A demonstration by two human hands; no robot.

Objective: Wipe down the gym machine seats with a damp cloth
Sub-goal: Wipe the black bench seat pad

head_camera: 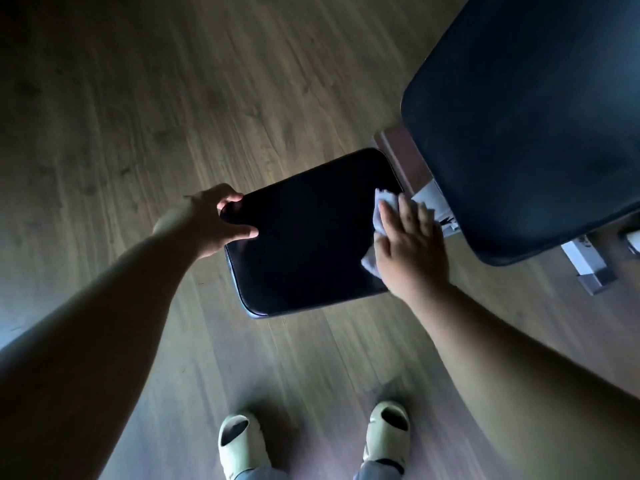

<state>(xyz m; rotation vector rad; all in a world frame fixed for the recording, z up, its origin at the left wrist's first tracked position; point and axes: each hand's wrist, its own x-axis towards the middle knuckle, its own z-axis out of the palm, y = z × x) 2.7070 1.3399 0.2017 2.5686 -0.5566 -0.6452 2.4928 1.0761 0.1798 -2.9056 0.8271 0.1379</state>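
A black padded seat [311, 237] lies below me, roughly square with rounded corners. My left hand [216, 221] grips its left edge, fingers curled over the rim and thumb resting on top. My right hand [410, 247] lies flat on the seat's right edge, pressing a crumpled white cloth [382, 211] against the pad. Parts of the cloth stick out beyond my fingertips and beside my thumb; the rest is hidden under the palm.
A larger dark backrest pad [526, 116] rises at the upper right, on a white metal frame [585, 261] with a bracket [433, 199] between the pads. Wood-grain floor [138, 116] surrounds the machine. My feet in pale slippers [240, 443] stand just in front of the seat.
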